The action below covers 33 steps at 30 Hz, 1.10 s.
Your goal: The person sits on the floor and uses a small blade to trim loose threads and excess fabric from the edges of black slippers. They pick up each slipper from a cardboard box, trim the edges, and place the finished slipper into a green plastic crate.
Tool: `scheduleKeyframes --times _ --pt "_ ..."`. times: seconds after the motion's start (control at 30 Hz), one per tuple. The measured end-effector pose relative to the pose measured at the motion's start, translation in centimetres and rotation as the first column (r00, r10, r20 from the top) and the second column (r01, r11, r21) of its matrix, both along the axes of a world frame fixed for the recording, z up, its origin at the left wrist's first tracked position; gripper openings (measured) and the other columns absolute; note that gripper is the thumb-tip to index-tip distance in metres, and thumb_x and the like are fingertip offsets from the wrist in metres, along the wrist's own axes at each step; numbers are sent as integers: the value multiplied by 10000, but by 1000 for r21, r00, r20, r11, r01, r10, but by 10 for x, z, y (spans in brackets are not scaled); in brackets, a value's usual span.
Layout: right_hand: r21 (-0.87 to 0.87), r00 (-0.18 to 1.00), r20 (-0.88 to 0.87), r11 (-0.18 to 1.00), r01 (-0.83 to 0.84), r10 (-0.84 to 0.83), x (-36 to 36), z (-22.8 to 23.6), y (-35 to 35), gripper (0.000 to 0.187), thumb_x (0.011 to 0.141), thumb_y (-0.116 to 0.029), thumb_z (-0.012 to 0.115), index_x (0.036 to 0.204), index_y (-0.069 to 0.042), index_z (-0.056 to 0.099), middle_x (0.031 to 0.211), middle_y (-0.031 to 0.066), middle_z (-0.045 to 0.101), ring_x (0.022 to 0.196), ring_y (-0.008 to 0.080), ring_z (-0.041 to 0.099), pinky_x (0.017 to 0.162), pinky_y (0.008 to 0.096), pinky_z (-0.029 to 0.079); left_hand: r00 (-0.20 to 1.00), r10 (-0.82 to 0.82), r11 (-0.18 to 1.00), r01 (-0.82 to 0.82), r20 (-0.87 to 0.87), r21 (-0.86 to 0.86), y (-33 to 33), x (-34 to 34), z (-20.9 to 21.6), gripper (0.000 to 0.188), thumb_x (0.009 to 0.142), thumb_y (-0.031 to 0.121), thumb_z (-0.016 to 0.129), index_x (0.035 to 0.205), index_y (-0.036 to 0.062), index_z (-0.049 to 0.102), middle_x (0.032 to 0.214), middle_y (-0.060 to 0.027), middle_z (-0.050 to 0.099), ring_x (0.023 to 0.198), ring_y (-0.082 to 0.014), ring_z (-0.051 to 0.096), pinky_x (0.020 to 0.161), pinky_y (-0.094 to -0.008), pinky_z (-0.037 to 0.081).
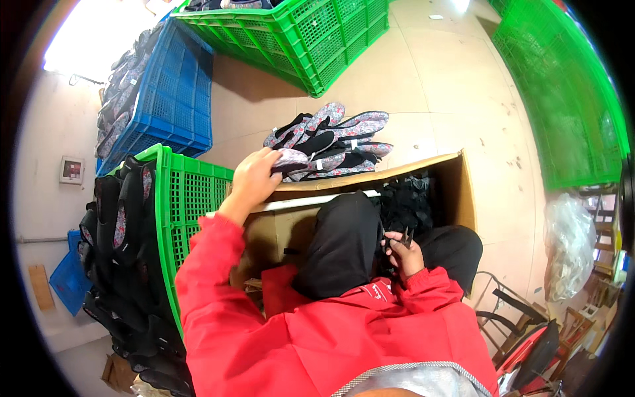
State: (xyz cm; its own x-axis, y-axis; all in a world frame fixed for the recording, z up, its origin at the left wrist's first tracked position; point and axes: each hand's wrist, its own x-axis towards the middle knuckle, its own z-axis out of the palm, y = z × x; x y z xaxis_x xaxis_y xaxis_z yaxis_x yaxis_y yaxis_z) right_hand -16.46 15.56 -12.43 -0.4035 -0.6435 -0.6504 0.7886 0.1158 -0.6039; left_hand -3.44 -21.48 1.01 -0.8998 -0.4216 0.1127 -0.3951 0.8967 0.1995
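My left hand (254, 177) reaches over the far edge of a cardboard box, its fingers closed on the end of a fabric shoe (291, 159) with a pale floral sole. That shoe lies at the near side of a pile of similar black and floral fabric shoes (360, 126) on the floor. Small white tags show on some of them. Close to my lap, my right hand (402, 255) is closed around a small pair of dark thread snips (407, 237), blades pointing up. The palm side of that hand is hidden.
The open cardboard box (468, 192) stands around my knees, with black scraps (405, 202) inside. A green crate (173, 218) full of shoes is at my left. Beyond stand a blue crate (169, 86) and a green crate (317, 49). Green crates (562, 86) stand right, near a plastic bag (569, 245).
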Motion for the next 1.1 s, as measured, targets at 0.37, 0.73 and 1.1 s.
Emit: scheduleKeyframes --times 0.37,0.73,1.1 --pt "-251 998 -60 968 -25 10 30 70 4 401 1017 -251 503 1357 -39 509 946 74 669 545 47 467 443 189 291 669 -435 803 591 -602 77 181 159 31 321 717 32 707 971 53 511 995 -142 537 933 -387 634 776 -463 543" --pt "-321 983 -173 940 -121 67 90 77 17 390 909 -35 616 1293 -62 558 819 -22 583 592 54 465 479 177 327 838 -486 870 491 -247 -47 195 200 57 107 730 12 652 833 41 641 942 -96 669 1008 -291 650 872 -383 545" --pt "-199 939 -296 950 -242 177 119 78 23 353 888 0 630 1233 -58 584 948 -18 624 691 40 528 606 193 442 985 -103 537 -64 141 841 214 93 46 170 913 93 614 1010 -28 686 919 -70 700 860 -122 636 773 -265 498"
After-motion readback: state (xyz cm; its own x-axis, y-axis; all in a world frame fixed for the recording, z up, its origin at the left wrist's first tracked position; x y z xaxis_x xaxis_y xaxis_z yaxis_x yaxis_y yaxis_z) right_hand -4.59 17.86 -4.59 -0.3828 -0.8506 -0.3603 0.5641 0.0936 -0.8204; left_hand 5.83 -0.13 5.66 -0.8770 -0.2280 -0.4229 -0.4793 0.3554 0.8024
